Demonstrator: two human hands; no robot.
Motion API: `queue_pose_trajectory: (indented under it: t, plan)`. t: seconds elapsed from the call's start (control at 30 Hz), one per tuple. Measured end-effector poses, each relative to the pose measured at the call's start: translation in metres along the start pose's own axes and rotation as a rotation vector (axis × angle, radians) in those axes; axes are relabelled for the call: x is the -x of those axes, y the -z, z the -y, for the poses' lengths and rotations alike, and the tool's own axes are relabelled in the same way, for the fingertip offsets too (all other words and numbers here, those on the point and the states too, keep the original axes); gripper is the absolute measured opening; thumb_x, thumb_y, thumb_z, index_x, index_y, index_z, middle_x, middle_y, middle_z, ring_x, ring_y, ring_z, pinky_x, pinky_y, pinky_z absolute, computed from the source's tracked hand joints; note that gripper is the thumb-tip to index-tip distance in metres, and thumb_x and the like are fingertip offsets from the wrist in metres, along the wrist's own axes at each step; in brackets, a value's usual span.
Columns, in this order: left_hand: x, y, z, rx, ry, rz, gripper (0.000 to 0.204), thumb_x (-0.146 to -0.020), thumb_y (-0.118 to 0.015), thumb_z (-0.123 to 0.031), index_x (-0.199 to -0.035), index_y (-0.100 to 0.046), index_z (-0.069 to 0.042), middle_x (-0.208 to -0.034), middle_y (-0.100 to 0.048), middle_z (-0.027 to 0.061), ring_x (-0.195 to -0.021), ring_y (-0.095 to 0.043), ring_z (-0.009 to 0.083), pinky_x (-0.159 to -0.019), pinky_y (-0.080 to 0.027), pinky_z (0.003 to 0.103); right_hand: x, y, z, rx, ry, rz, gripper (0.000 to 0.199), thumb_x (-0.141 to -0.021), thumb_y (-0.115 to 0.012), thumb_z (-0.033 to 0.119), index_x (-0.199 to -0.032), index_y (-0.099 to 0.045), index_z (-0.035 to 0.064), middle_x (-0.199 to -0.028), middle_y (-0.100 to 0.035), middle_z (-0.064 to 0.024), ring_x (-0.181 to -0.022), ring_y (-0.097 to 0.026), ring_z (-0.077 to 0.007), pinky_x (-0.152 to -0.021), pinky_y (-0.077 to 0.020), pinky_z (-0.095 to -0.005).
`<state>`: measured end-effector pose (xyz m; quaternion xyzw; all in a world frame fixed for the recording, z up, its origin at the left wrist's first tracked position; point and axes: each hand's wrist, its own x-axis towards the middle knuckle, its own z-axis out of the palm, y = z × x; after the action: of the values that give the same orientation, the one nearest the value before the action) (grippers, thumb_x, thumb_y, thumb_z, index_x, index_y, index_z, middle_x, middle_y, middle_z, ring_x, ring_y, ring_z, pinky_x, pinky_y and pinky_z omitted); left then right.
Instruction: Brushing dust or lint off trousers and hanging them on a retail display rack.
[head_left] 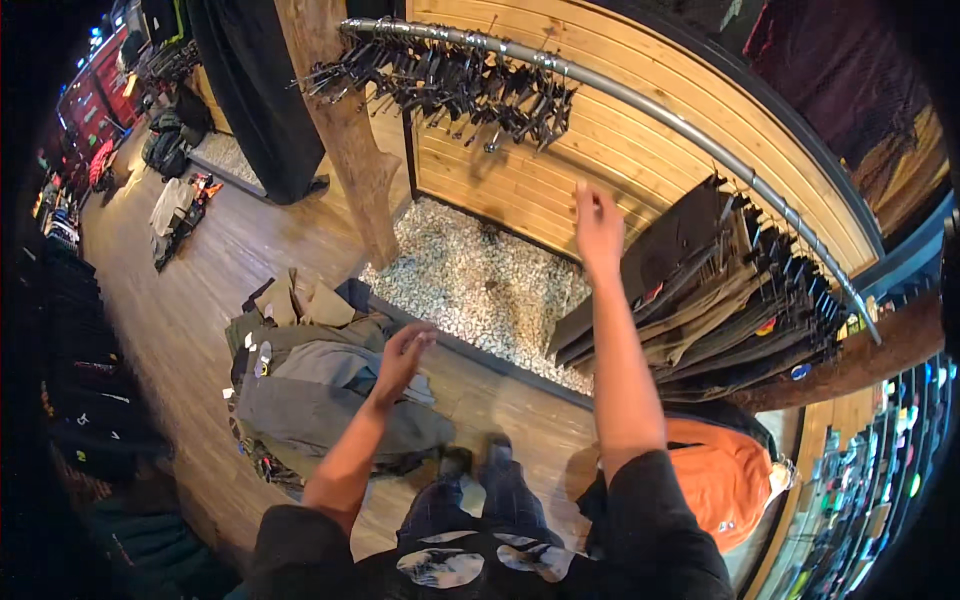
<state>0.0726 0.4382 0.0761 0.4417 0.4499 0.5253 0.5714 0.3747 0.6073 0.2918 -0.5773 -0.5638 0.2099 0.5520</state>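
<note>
As the head view shows, my right grip (600, 228), half open, empty, is raised between bare hangers (460, 82) and hung trousers (700, 300); my left grip (398, 362), loosely curled, empty, hangs over the floor pile (310, 392). I seem between grasps; the next move likely calls for pinching one hanger.

Wood-plank floor (170, 340): heap of grey and olive clothes (310, 395), smaller pale-and-dark clothing bundle (176, 212) farther off. Metal rail (640, 98): black clip hangers (470, 80) bunched at left end, dark and brown trousers (700, 290) hung toward right end.
</note>
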Motion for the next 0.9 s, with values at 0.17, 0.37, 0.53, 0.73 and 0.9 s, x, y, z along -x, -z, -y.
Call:
queue_pose_trajectory:
  t: [0.17,0.37,0.53,0.73,0.9]
  plan:
    - [0.008,-0.004,-0.009,0.1,0.013,-0.144,0.03,-0.1,-0.056,-0.018,-0.124,-0.058,0.0,-0.109,-0.068,0.0093,-0.098,-0.064,0.0174,-0.088,-0.05,0.03,-0.1,-0.031,0.035,-0.33,-0.297,0.17,0.044,-0.09,-0.066,0.042,-0.11,-0.063,0.0026,-0.089,-0.065,-0.0074,-0.078,-0.062,-0.0158,-0.07,-0.0492,-0.0312]
    - [-0.009,-0.025,-0.022,0.094,0.023,-0.247,0.03,-0.1,-0.055,-0.017,-0.125,-0.058,-0.001,-0.107,-0.068,0.0073,-0.096,-0.064,0.0147,-0.082,-0.05,0.028,-0.137,-0.055,0.021,-0.422,-0.346,0.216,0.058,-0.081,-0.075,0.017,-0.127,-0.045,-0.0013,-0.091,-0.064,-0.0111,-0.074,-0.061,-0.0152,-0.058,-0.048,-0.0294]
    - [-0.02,-0.046,-0.022,-0.024,0.061,-0.266,0.03,-0.102,-0.051,-0.018,-0.127,-0.057,-0.002,-0.109,-0.068,0.0056,-0.098,-0.065,0.0133,-0.081,-0.048,0.027,-0.13,-0.035,0.026,-0.577,-0.285,0.214,0.048,-0.087,-0.069,0.011,-0.129,-0.048,-0.0009,-0.087,-0.066,-0.0083,-0.073,-0.063,-0.0138,-0.062,-0.0479,-0.0275]
    - [-0.021,-0.052,-0.017,-0.035,0.104,-0.269,0.033,-0.102,-0.052,-0.022,-0.128,-0.057,-0.002,-0.112,-0.068,0.0074,-0.099,-0.065,0.0162,-0.08,-0.049,0.028,-0.091,0.011,0.021,-0.558,-0.141,0.289,0.047,-0.095,-0.059,0.01,-0.138,-0.045,0.0016,-0.1,-0.066,-0.0084,-0.083,-0.062,-0.0133,-0.076,-0.047,-0.0268]
    - [-0.016,-0.065,-0.024,0.017,0.178,-0.228,0.038,-0.102,-0.053,-0.024,-0.133,-0.053,-0.002,-0.12,-0.064,0.0078,-0.108,-0.061,0.0138,-0.087,-0.047,0.028,0.001,0.014,-0.034,-0.568,-0.34,0.579,0.044,-0.097,-0.051,0.004,-0.14,-0.041,-0.0018,-0.105,-0.066,-0.0096,-0.086,-0.062,-0.0127,-0.075,-0.0499,-0.0246]
